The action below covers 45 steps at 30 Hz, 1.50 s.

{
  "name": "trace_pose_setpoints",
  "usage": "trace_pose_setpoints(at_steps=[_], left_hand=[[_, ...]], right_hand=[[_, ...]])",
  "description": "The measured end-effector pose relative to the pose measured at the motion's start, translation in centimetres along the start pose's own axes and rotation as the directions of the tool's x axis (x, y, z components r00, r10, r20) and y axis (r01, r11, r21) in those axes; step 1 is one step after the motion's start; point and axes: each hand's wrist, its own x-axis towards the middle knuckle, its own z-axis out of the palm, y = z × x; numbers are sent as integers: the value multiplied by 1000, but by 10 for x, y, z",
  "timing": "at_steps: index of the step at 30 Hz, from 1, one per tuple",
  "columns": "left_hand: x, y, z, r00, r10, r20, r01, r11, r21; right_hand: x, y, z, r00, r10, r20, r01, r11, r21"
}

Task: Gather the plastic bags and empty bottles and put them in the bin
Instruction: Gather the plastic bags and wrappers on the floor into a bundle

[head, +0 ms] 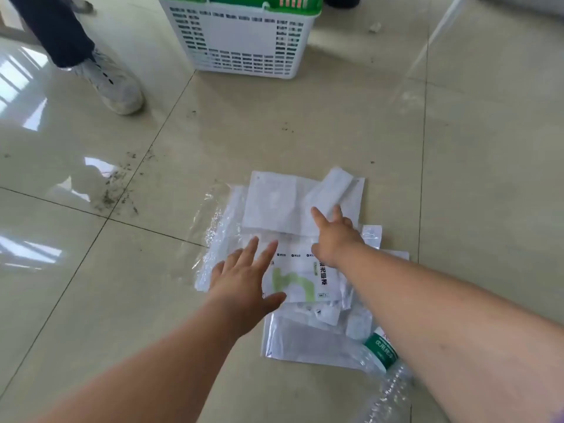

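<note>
A loose pile of flat white and clear plastic bags (274, 203) lies on the tiled floor in the middle of the view. One bag with a green mark (300, 282) sits in the pile's centre. My left hand (244, 279) hovers open over the pile's left side, fingers spread. My right hand (334, 236) reaches across the pile, and its fingers pinch the lower edge of a small white bag (332, 190) that lifts off the pile. A crushed clear bottle with a green label (381, 352) lies at the near edge, partly under my right forearm.
A white basket with a green rim (244, 41) stands at the top centre, beyond the pile. Another person's leg and white shoe (113, 83) stand at the top left. Dirt specks (119, 190) lie on the tiles left of the pile.
</note>
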Motion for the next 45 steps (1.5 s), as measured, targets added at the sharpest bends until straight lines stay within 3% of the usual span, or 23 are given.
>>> trace_pose_setpoints(at_steps=[2, 6, 10, 14, 20, 22, 24, 25, 27, 29, 31, 34, 38, 42, 43, 45], left_hand=[[3, -3, 6, 1000, -6, 24, 6, 1000, -9], [5, -16, 20, 999, -27, 26, 27, 999, 31], [-6, -27, 15, 996, -30, 83, 25, 998, 58], [-17, -31, 10, 989, -24, 147, 12, 996, 84], [-52, -18, 9, 985, 31, 171, -47, 995, 91], [-61, -12, 8, 986, 18, 167, -19, 1000, 6], [-65, -4, 2, 987, -32, 159, 63, 978, -200], [-66, 1, -1, 986, -59, 157, 104, 948, -301], [-67, 8, -7, 988, -41, 151, 90, 937, -337], [-65, 11, -12, 993, 46, 112, -16, 968, -252], [-63, 11, -15, 990, 109, 85, -85, 967, -241], [-62, 11, -22, 984, 142, 104, -97, 931, -353], [-57, 3, -23, 989, 149, 25, -125, 901, -416], [-56, -7, -27, 999, 15, -30, -29, 833, -552], [-54, -10, -28, 999, -40, -19, 19, 779, -627], [-49, -16, -30, 994, -76, 82, 111, 553, -826]], right_hand=[[21, 0, 1, 1000, -20, 0, 20, 999, -48], [37, 10, 34, 991, -32, 131, 52, 987, -153], [-9, 22, 88, 994, -57, 91, 70, 986, -149], [-69, 14, 132, 986, -30, 165, 58, 985, -164], [-135, 6, 142, 998, -66, -11, 65, 995, -71], [-154, 1, 132, 990, -89, -106, 99, 990, 98], [-172, -8, 119, 972, 19, -236, 105, 860, 499], [-178, -14, 110, 947, 151, -282, 94, 712, 696], [-187, -23, 87, 902, 374, -217, 74, 362, 929], [-188, -26, 68, 926, 358, -115, 72, 133, 989], [-185, -25, 56, 978, 203, -48, 50, -1, 999], [-183, -26, 43, 998, 50, -33, 33, -11, 999], [-178, -33, 36, 995, 66, -71, 63, 114, 992], [-180, -36, 32, 993, 102, -60, 59, 21, 998], [-181, -35, 32, 997, 78, -19, 20, -8, 1000], [-179, -31, 36, 995, -11, 104, -103, 42, 994]])
